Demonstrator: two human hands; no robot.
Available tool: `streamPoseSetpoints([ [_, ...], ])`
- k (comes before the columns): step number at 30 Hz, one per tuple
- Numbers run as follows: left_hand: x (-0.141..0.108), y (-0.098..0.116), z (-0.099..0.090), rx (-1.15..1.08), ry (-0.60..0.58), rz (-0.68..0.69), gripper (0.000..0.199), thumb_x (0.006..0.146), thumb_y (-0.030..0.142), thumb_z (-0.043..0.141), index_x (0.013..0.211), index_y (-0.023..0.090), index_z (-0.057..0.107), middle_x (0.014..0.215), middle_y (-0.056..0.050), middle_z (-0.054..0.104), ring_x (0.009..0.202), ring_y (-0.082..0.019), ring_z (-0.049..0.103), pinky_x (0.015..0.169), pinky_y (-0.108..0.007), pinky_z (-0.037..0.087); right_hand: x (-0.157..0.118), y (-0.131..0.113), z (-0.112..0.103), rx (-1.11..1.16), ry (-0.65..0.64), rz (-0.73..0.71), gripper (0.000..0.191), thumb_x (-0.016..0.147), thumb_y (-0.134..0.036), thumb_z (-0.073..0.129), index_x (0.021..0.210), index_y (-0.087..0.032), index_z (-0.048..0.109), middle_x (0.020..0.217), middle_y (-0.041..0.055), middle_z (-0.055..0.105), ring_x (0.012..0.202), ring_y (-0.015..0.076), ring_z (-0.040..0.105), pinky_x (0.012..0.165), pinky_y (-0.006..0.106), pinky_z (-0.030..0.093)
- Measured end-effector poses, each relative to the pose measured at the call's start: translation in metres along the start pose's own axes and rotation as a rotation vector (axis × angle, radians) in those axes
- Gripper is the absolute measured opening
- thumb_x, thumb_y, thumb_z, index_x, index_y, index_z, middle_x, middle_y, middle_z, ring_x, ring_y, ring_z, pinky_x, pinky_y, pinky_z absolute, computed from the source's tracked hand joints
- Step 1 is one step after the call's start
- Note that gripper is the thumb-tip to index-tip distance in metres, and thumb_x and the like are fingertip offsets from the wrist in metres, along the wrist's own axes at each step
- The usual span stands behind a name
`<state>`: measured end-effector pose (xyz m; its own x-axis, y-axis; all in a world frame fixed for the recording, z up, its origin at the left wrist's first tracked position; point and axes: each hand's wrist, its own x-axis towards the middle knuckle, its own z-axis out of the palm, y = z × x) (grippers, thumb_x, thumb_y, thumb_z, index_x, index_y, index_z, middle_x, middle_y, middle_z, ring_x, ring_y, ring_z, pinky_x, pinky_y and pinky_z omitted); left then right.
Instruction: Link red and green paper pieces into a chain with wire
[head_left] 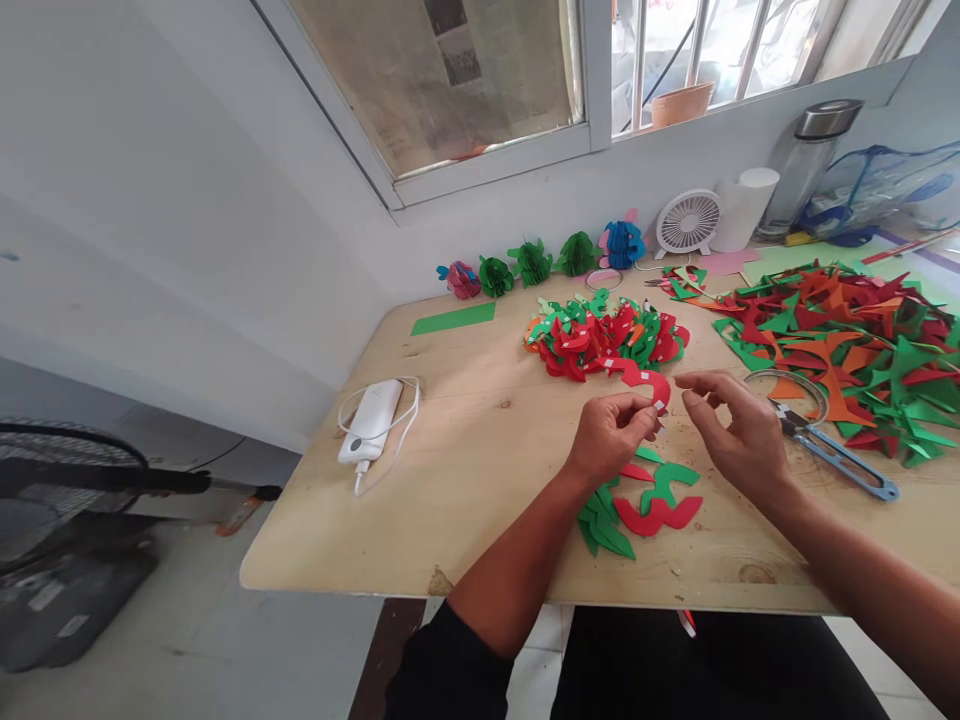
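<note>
My left hand (616,432) pinches a curved red paper piece (654,387) that bears small white squares. To its right, my right hand (731,420) is raised with thumb and forefinger apart and nothing visible between them. Below the hands lie a wavy red paper piece (660,515), a green curved piece (664,485) and green pointed leaf shapes (606,528). Just beyond my left hand is a pile of red and green cutouts (592,335), many with white squares. A blue-handled cutter (851,464) and a roll of tape (823,397) rest right of my right hand.
A large heap of paper scraps (847,345) covers the right side. A white power bank (371,420) with its cable lies left on the wooden table (465,480). Folded paper figures (532,262), a small fan (688,222) and a glass bottle (806,170) stand along the wall.
</note>
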<state>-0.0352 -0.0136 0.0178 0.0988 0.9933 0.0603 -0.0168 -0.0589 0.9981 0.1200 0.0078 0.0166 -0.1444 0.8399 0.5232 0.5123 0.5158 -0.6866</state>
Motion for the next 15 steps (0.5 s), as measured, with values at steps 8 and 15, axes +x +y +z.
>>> streamPoseSetpoints([
  [8,-0.001,-0.009,-0.0016,0.136,-0.093,0.032,0.019,0.078,0.024,0.051,0.077,0.013,0.066,0.068,-0.004,0.064,0.062,-0.013,0.06,0.06,-0.025,0.048,0.0071,-0.0028,-0.0044,0.415,-0.234,0.373,0.03,0.081,-0.044,0.055,0.063,-0.021,0.061,0.061,-0.0006,0.056,0.06,0.0132,0.05,0.057,0.025,0.041],
  [15,-0.001,-0.0043,-0.0002,0.03,-0.099,-0.015,0.02,0.078,0.028,0.054,0.074,0.012,0.065,0.066,-0.004,0.063,0.058,-0.012,0.059,0.059,-0.025,0.048,0.0045,-0.0004,-0.0028,0.571,-0.22,0.461,0.025,0.078,-0.043,0.061,0.066,-0.02,0.063,0.064,0.0001,0.058,0.062,0.0123,0.049,0.059,0.024,0.041],
])
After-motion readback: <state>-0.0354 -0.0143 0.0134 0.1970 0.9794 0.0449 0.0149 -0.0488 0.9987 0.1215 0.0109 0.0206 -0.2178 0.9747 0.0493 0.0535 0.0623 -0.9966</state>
